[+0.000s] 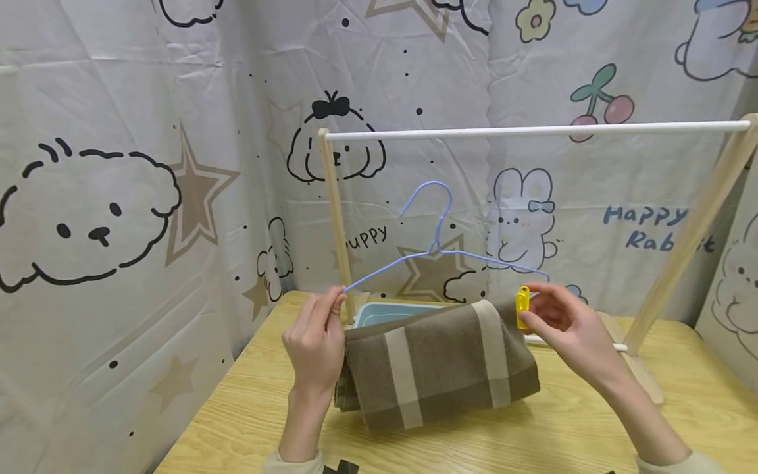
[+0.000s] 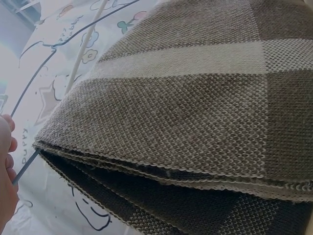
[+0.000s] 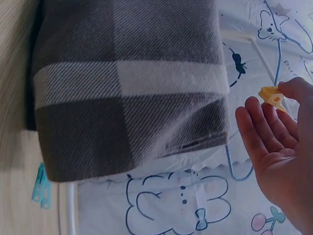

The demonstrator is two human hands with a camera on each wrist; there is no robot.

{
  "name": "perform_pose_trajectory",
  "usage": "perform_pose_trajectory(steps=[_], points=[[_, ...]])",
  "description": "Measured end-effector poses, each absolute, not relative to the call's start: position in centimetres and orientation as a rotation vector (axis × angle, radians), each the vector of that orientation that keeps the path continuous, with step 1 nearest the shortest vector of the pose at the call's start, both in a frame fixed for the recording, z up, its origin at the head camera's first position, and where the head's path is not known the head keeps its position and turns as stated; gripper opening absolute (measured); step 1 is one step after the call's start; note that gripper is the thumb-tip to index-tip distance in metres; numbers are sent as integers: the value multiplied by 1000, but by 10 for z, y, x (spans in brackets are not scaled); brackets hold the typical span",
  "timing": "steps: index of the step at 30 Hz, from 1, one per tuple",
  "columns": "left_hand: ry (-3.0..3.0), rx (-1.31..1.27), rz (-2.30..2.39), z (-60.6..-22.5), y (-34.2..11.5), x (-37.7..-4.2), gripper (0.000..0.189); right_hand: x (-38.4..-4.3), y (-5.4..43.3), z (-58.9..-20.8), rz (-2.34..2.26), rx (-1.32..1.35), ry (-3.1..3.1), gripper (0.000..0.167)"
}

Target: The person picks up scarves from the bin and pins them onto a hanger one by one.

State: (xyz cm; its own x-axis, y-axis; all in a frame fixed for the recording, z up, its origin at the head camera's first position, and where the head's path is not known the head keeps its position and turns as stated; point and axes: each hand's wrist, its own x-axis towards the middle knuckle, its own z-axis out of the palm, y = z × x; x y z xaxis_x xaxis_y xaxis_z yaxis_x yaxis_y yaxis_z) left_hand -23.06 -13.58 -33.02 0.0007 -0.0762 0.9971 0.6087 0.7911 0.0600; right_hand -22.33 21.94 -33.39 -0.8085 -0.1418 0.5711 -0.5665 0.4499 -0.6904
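A blue wire hanger (image 1: 435, 248) is held up over the table, its hook on top. Over its lower part hangs a folded brown-and-cream checked scarf (image 1: 447, 359). My left hand (image 1: 316, 329) grips the hanger's left corner, just beside the scarf's folded edge. Between thumb and fingertips my right hand (image 1: 565, 326) pinches a yellow clothespin (image 1: 522, 308) near the hanger's right end. In the right wrist view, the clothespin (image 3: 272, 96) stands apart from the scarf (image 3: 132, 83), close to the hanger wire.
A rack with a white top bar (image 1: 533, 130) and wooden posts stands behind the hanger. Partly hidden by the scarf is a pale teal basket (image 1: 391, 313). Teal clothespins (image 3: 41, 188) lie on the wooden table (image 1: 231, 408). A printed curtain (image 1: 219, 85) closes off the back.
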Motion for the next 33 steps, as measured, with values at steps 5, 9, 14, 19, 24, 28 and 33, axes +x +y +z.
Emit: perform_pose_trajectory(steps=[5,9,14,19,24,28,33], points=[[-1475,-456,-577,-330,-136,-231,20,-227,205,-326,1299,674,-2228,42],[-1469,-470,-589,-331,-134,-233,19,-231,194,-320,1293,739,-2206,43],[-1468,-488,-591,-333,-131,-234,15,-237,179,-314,1327,824,-2199,43],[-1484,-498,-590,-334,-128,-235,14,-241,165,-309,1355,886,-2213,43],[-1529,-515,-611,-335,-127,-237,14,-243,152,-304,1316,869,-2239,39],[-1538,-518,-620,-336,-127,-237,17,-245,143,-300,1320,875,-2236,37],[-1532,-514,-621,-336,-126,-236,20,-248,131,-299,1312,948,-2195,35]])
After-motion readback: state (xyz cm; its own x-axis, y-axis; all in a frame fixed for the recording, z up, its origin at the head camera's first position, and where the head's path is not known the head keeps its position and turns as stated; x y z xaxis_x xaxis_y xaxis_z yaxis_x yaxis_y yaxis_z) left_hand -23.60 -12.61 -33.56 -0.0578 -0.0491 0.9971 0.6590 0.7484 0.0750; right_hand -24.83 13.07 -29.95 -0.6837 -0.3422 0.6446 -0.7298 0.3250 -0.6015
